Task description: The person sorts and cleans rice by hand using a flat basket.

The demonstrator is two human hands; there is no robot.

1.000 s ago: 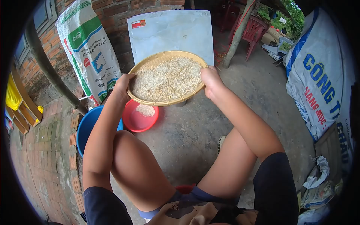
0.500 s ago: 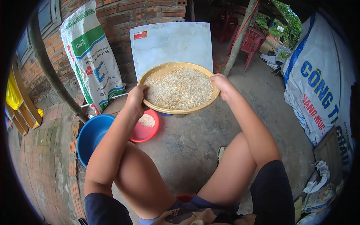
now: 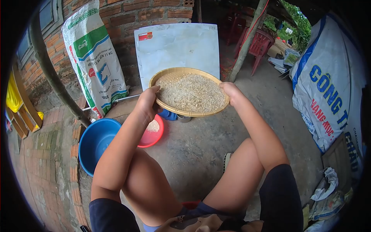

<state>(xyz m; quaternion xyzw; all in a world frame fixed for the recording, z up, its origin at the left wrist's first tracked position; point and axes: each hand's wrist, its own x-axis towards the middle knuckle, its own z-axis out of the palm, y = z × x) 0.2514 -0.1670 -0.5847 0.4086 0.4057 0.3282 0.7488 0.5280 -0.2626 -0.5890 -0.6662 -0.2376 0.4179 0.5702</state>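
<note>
A round woven winnowing basket (image 3: 170,74) is held up in front of me, with a layer of pale grain (image 3: 193,92) spread over most of it. The grain looks like rice mixed with husks. My left hand (image 3: 148,102) grips the left rim, and my right hand (image 3: 230,92) grips the right rim. The basket tilts slightly, its right side lower. Below and left of it, partly hidden by my left forearm, is a red basin (image 3: 152,137) with some pale grain (image 3: 154,126) in it.
A blue tub (image 3: 94,143) stands left of my leg. Behind the basket, a white board (image 3: 177,46) leans by the brick wall (image 3: 131,15), beside a white-green sack (image 3: 94,58). A large printed sack (image 3: 320,89) is at right. Wooden posts (image 3: 247,42) and red chairs (image 3: 259,46) stand farther back.
The basket and both hands have shifted a little right and down, with the basket's right side dipping. The grain has spread differently, and more of the blue tub shows.
</note>
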